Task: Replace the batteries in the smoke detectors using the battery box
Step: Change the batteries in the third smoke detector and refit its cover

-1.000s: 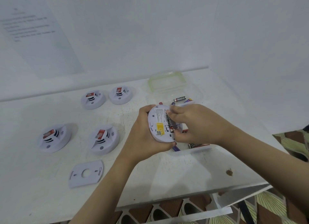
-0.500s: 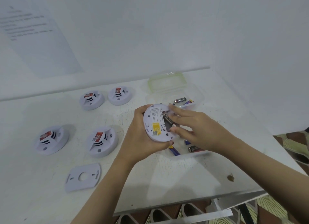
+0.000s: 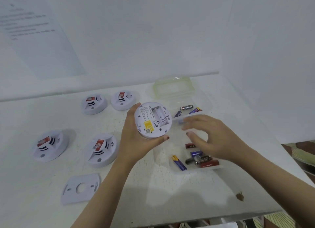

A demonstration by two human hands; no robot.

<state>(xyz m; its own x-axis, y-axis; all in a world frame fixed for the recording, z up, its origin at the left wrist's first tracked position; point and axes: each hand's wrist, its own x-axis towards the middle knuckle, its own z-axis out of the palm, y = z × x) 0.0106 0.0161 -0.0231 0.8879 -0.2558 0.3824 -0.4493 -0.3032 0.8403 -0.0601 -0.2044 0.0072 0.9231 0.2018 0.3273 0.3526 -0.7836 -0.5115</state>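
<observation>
White bench [image 3: 42,202] with detectors, a plate and a box

On the left half stand four round white smoke detectors, face up. The rear left detector [image 3: 94,104] is just beside the rear right detector [image 3: 123,98], with the front left detector [image 3: 49,145] and front right detector [image 3: 102,149] nearer. A flat mounting plate [image 3: 81,187] lies in front of them. To the right sits a clear battery box [image 3: 190,171] holding loose batteries, its green-rimmed lid [image 3: 173,88] just behind. A brown mark [image 3: 240,196] spots the near right corner.

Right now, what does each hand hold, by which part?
The left hand grips the smoke detector by its rim. The right hand, over the battery box, is blurred: cannot tell.
</observation>
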